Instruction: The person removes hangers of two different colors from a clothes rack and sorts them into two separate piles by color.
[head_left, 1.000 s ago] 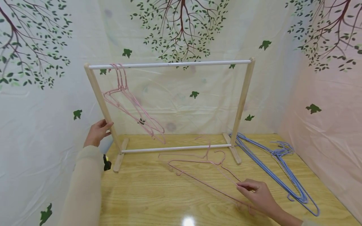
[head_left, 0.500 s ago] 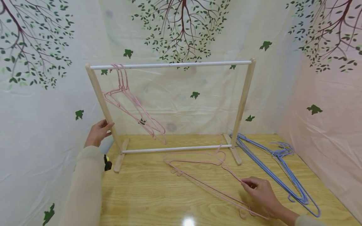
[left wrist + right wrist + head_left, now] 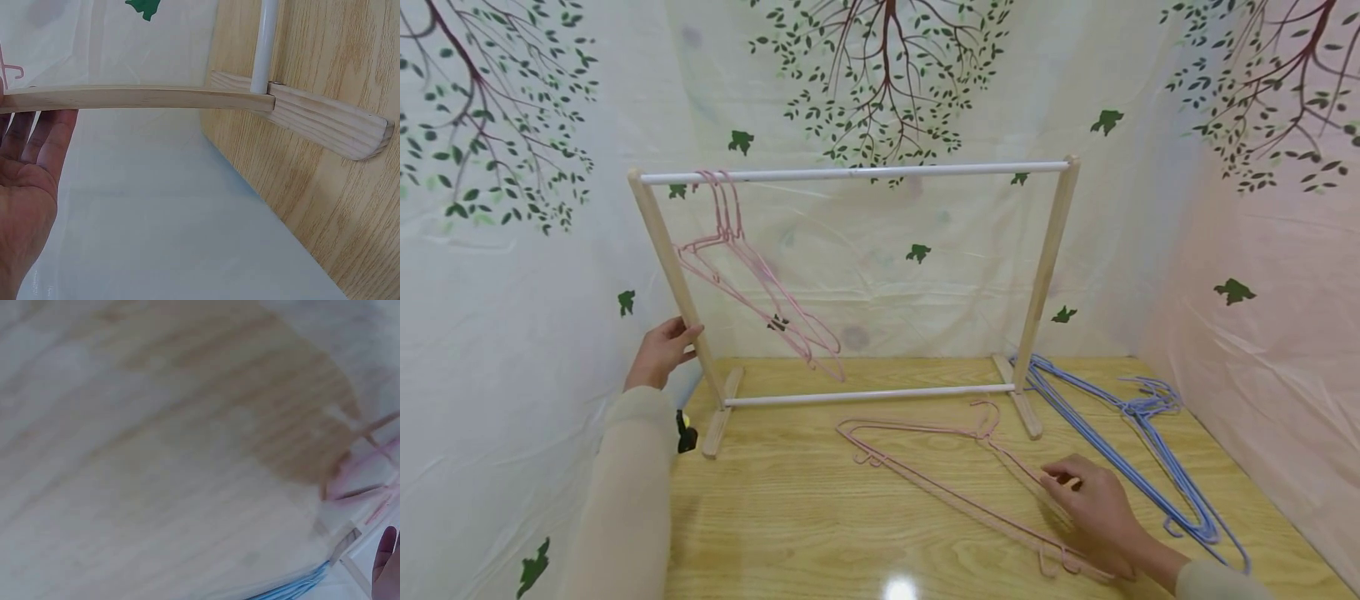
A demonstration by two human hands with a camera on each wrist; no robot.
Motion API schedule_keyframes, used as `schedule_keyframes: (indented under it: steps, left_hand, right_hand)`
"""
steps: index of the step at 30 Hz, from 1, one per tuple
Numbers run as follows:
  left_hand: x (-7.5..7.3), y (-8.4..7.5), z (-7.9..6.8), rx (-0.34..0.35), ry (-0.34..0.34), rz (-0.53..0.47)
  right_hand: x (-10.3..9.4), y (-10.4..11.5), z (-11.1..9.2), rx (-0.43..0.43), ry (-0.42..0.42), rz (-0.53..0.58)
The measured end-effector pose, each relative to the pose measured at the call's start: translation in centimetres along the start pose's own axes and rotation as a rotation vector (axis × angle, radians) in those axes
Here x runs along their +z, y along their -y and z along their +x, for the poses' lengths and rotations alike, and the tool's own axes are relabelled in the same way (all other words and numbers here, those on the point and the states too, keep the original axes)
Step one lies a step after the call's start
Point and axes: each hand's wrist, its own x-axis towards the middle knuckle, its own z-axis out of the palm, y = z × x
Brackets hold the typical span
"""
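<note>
My left hand (image 3: pixel 658 354) holds the left post (image 3: pixel 137 98) of a wooden clothes rack (image 3: pixel 1048 275), thumb in front and fingers behind it. Several pink hangers (image 3: pixel 727 236) hang at the left end of its white top rail. In front of the rack, more pink hangers (image 3: pixel 917 429) lie overlapped on the table. Over their right arm is my right hand (image 3: pixel 1097 508), fingers loosely bent with a gap by the thumb; contact with the wire is hard to make out. The right wrist view shows only part of that hand (image 3: pixel 389 569), at the lower right edge.
A bundle of blue hangers (image 3: pixel 1138 408) lies on the wooden table (image 3: pixel 790 517), right of the rack's foot (image 3: pixel 1018 396). A small black object (image 3: pixel 686 432) sits by the left foot. Patterned sheets (image 3: pixel 865 283) enclose the back and sides.
My right hand has lowered a pink hanger onto the other one, shifting it right until they overlap flat. Its fingers now look loosened and slightly higher. My left hand stays on the post.
</note>
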Motion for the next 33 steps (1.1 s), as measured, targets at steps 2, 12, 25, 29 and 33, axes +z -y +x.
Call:
schedule_keyframes:
  steps: [2,12,25,29,33]
  left_hand:
    - [0.0,-0.1,-0.2,-0.002,0.004,-0.002]
    - [-0.2,0.0,0.4,-0.01,0.007,-0.003]
    - [-0.3,0.1,0.9,0.007,0.018,-0.002]
    - [-0.3,0.0,0.8,0.018,0.024,-0.002]
    - [-0.4,0.0,0.7,0.02,0.026,-0.007]
  right_hand:
    - [-0.2,0.2,0.3,-0.012,-0.008,0.001]
    - [0.3,2.5,2.8,-0.081,-0.061,0.037]
    - [2.2,8.2,8.7,-0.132,-0.131,0.202]
    - [2.7,10.3,10.8,-0.091,-0.129,0.259]
    - [3.4,12.7,13.0,-0.066,-0.126,0.303]
